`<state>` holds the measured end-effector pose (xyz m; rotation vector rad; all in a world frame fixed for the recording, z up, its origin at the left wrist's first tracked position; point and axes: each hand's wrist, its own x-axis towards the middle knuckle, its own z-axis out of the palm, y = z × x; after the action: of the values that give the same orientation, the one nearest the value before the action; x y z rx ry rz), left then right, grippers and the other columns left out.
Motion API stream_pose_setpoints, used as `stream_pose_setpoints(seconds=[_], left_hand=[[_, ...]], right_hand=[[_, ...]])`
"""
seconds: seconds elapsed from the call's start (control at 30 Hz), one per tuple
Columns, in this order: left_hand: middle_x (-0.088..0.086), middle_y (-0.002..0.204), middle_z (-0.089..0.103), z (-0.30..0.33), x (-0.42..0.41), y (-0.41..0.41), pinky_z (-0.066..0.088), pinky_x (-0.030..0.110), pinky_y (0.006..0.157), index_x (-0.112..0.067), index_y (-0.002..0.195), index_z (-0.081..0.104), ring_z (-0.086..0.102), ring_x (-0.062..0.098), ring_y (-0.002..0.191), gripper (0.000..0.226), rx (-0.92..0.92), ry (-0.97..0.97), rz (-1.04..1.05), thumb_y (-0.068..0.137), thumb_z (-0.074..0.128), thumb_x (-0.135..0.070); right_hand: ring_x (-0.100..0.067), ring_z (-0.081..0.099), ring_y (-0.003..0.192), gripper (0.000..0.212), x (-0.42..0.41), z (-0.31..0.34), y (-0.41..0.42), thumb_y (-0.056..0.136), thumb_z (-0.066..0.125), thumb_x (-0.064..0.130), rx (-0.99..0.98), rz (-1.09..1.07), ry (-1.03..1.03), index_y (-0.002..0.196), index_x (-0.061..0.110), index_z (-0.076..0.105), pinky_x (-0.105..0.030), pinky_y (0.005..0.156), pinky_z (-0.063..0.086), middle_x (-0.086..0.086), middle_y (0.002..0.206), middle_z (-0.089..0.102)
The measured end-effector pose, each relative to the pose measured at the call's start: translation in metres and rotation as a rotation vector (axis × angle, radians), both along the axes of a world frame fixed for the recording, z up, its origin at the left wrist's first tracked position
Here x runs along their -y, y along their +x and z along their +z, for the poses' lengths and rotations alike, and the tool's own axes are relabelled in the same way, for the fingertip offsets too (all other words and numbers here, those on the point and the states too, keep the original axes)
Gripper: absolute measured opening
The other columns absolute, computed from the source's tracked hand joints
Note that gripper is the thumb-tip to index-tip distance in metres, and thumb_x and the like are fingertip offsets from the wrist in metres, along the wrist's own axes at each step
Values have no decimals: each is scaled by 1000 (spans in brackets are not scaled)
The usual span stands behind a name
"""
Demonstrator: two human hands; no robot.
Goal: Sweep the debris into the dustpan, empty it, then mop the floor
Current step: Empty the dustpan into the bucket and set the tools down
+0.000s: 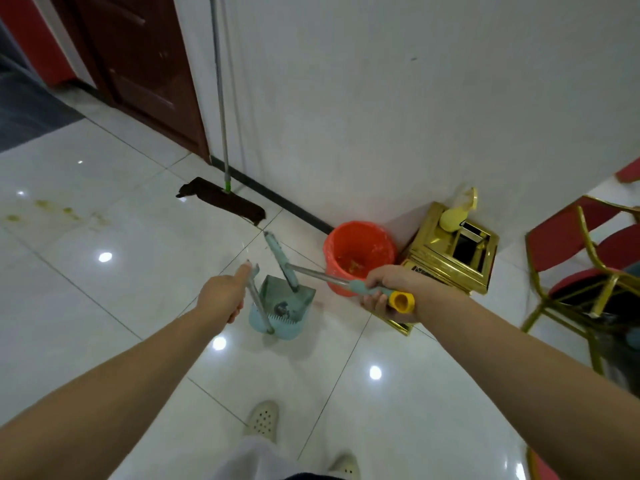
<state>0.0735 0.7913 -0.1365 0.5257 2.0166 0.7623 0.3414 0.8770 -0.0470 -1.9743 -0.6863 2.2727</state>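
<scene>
My left hand [225, 294] grips the upright handle of a teal dustpan [282, 311] standing on the white tiled floor. Dark debris lies inside the pan near its comb teeth. My right hand [388, 289] grips the teal and yellow end of a broom handle [318, 276]; the broom head [280, 261] points down into the dustpan. A red bin [360, 254] with scraps inside stands just behind the pan. A flat mop [223, 202] with a dark pad leans against the wall at the back. Yellowish stains [65, 213] mark the floor at far left.
A gold box stand [450, 251] with a yellow spray bottle [457, 211] sits in the wall corner right of the bin. Red chairs with gold frames [588, 265] crowd the right side. A dark wooden door [138, 64] is at upper left. My feet [263, 420] stand below.
</scene>
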Motion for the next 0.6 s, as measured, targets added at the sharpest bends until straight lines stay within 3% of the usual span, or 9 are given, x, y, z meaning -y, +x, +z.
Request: stream_pose_setpoints(seconds=[0.13,0.23,0.37,0.5,0.6], left_hand=[[4,54,47,-31,-5,26,37,25,46,-12,63,49,40,17,44,58,80,-26,-138,89,35,-62],[6,62,50,-43,-12,45,37,27,52,-13,69,49,44,18,52,53,158,-49,-210,95,30,-55],[9,61,53,-48,-18,72,39,30,57,-11,67,52,46,21,52,55,227,-87,-303,97,31,-52],[7,60,53,-52,-18,97,39,23,50,-12,74,54,46,18,49,51,309,-153,-319,98,31,-51],[8,62,52,-55,-13,114,41,23,48,-8,84,53,47,17,51,43,479,-184,-268,99,34,-44]], right_hand=[[-9,45,32,27,-10,-8,-17,85,39,3,23,-52,-38,112,0,42,-15,27,37,-11,53,50],[-9,47,33,34,-23,-9,-26,86,40,3,63,-8,-41,119,-2,39,-15,28,38,-11,58,50],[-8,48,34,18,-32,-7,-34,88,41,4,75,72,-85,104,-3,43,-14,30,41,-10,56,50],[-9,51,41,16,-37,-6,-35,89,45,11,118,220,-96,98,-1,48,-14,35,43,-9,58,54],[-10,52,39,18,-42,-1,-35,88,46,14,159,302,-92,95,-3,50,-13,36,41,-8,58,55]])
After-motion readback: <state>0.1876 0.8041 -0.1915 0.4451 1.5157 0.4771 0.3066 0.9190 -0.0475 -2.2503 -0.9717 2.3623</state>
